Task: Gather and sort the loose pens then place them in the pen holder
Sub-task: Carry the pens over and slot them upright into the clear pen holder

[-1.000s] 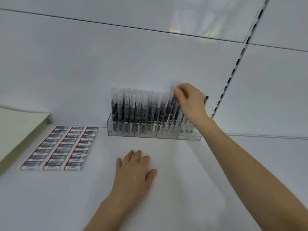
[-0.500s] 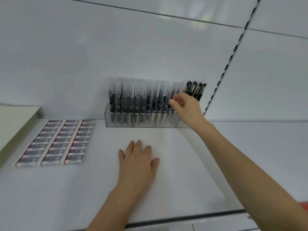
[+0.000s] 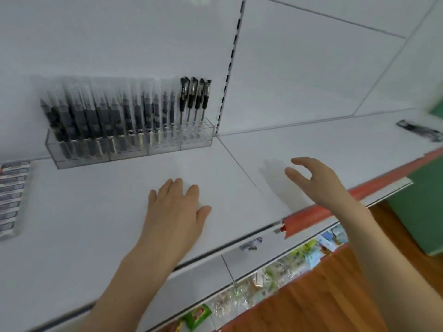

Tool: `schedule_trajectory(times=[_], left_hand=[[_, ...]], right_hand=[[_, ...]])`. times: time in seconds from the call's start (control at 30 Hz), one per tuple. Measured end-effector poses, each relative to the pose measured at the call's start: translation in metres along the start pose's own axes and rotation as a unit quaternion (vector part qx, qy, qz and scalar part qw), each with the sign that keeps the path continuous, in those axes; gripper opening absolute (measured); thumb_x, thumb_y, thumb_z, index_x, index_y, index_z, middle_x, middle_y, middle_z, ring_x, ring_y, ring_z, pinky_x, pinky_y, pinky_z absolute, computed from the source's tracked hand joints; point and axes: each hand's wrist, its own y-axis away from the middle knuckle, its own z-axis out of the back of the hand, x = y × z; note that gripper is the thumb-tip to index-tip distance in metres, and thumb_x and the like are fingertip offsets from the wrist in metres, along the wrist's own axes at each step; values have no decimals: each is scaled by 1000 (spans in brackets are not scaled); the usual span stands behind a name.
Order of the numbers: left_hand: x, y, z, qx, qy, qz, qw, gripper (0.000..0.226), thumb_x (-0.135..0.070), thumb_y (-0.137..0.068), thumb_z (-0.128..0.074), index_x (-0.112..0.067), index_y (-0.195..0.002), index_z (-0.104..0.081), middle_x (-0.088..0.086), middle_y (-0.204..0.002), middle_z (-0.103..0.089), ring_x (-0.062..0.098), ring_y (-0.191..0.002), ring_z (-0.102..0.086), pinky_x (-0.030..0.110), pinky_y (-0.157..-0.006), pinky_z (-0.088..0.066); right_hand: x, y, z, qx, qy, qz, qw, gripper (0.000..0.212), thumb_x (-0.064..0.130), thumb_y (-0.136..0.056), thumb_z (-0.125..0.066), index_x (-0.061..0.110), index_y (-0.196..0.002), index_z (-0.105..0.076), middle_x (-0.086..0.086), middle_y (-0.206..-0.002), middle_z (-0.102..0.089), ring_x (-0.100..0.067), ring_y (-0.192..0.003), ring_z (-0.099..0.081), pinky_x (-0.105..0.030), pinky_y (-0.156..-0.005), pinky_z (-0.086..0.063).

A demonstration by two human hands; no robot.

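The left hand point(image 3: 176, 212) was laid flat on the shelf point(image 3: 91, 216); the right hand point(image 3: 316, 180) was held above it, loosely open, empty. The pen holder point(image 3: 129, 149) was set behind them, loose pens point(image 3: 419, 130) far right, eraser boxes point(image 3: 12, 197) left.

Two bare hands, the left hand point(image 3: 176, 212) and the right hand point(image 3: 316, 183), each with slim fingers and a smooth back. Behind them two bare arms, left forearm point(image 3: 124, 283) and right forearm point(image 3: 383, 271), uncovered as far as the edge of view. Slightly blurred throughout, nails too soft to make out.
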Motion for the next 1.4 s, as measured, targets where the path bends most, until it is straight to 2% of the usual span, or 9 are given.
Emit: schedule_trajectory(times=[0.1,0.17,0.23,0.3,0.37,0.4,0.87,1.17,1.4], left_hand=[[-52,4,-10,-13,20,-74,997,47,-40,-96,-35,-15,-136,-40,14,-147,-31,26,-139,-25,41,-113,-19],[-93,5,-22,-51,14,-162,985,42,-40,-87,-45,-9,-108,-64,20,-116,-61,35,-111,-59,46,-91,-47],[-134,7,-34,-48,19,-204,978,44,-41,-78,-41,-10,-89,-70,15,-92,-70,33,-85,-69,43,-70,-55],[-183,15,-55,-37,71,-233,969,46,-42,-84,-41,-10,-105,-66,16,-110,-65,34,-102,-63,44,-85,-51],[-229,23,-78,-6,78,-246,966,46,-41,-94,-38,-15,-131,-47,11,-140,-42,28,-131,-39,39,-109,-29],[-248,24,-91,-2,76,-260,963,46,-41,-96,-35,-19,-136,-39,7,-146,-34,23,-135,-30,34,-111,-22],[-431,-11,-207,168,12,-331,929,48,-45,-93,-35,-18,-131,-47,2,-121,-55,19,-109,-52,33,-96,-41],[-568,-96,-285,201,23,-329,922,55,-47,-88,-39,-15,-132,-48,10,-123,-58,27,-113,-54,39,-94,-44],[-686,-159,-311,198,14,-335,921,46,-40,-92,-46,-13,-128,-51,9,-121,-58,26,-109,-56,37,-91,-46]], right_hand=[[-43,23,22,-27,-11,-26,999,43,29,-92,-52,8,-129,-50,-8,-137,-50,-21,-128,-42,-23,-100,-26],[-72,41,36,-42,-18,-40,998,44,29,-92,-52,9,-130,-49,-7,-137,-49,-21,-128,-42,-24,-100,-27],[-108,61,49,-53,-21,-52,997,45,30,-92,-52,9,-131,-48,-7,-137,-49,-21,-128,-42,-26,-102,-28],[-149,81,62,-60,-17,-69,996,45,29,-92,-52,8,-131,-48,-8,-137,-50,-21,-128,-42,-27,-102,-29],[-188,100,74,-72,-17,-89,993,44,29,-92,-53,7,-130,-49,-8,-136,-51,-22,-127,-44,-27,-102,-30],[-208,109,79,-77,-14,-98,992,44,29,-92,-53,7,-130,-49,-9,-135,-52,-22,-126,-44,-26,-101,-30],[-419,211,102,-79,-43,-305,948,43,31,-93,-50,10,-131,-48,-7,-134,-52,-20,-126,-45,-25,-103,-32],[-568,164,138,-37,-24,-351,935,44,33,-95,-47,12,-134,-45,-5,-138,-48,-18,-130,-41,-26,-105,-32],[-674,117,192,-29,-19,-365,930,45,33,-94,-48,13,-134,-45,-5,-139,-47,-19,-129,-41,-28,-105,-34]])
